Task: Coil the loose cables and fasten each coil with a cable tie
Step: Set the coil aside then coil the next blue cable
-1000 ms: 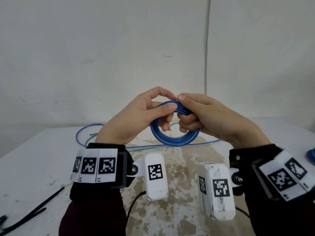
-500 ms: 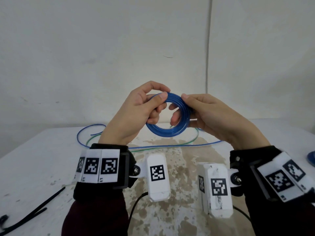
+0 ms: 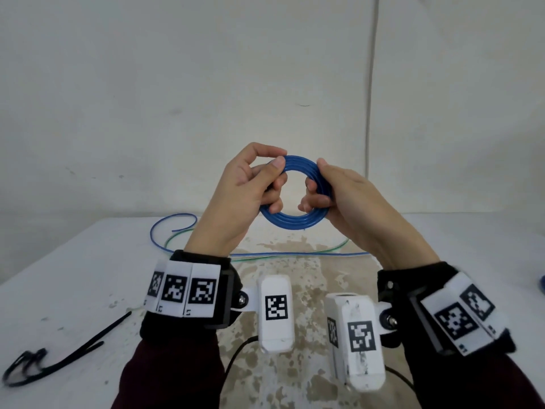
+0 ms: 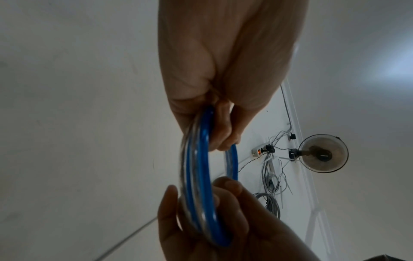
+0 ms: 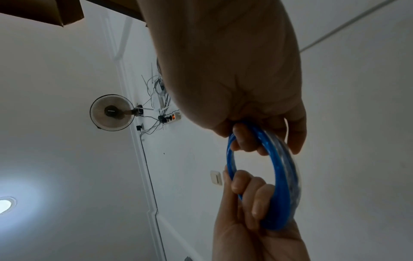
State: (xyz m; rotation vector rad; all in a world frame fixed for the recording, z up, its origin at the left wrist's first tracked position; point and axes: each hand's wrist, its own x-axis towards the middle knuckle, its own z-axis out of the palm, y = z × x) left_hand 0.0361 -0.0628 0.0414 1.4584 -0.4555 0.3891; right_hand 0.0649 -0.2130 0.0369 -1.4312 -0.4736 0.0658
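Observation:
A blue cable coil (image 3: 295,221) hangs upright in the air above the table, held on both sides. My left hand (image 3: 256,184) grips its left rim, thumb on the top front and fingers curled through the ring. My right hand (image 3: 327,190) grips the right rim the same way. The wrist views show the coil (image 4: 201,176) (image 5: 281,176) edge-on between both hands. On the table behind lie a loose blue cable (image 3: 165,228) and a thin green cable (image 3: 333,250). Black cable ties (image 3: 59,358) rest at the near left.
The white table (image 3: 73,276) has a stained, worn patch in its middle. A blue object (image 3: 542,283) shows at the right edge. A plain wall stands close behind the table. The wrist views look up at a wall fan (image 4: 321,153) and a power strip.
Both hands raised the coil and turned it to face me. My right hand shifted from the top of the ring down to its right rim; the left hand keeps its grip.

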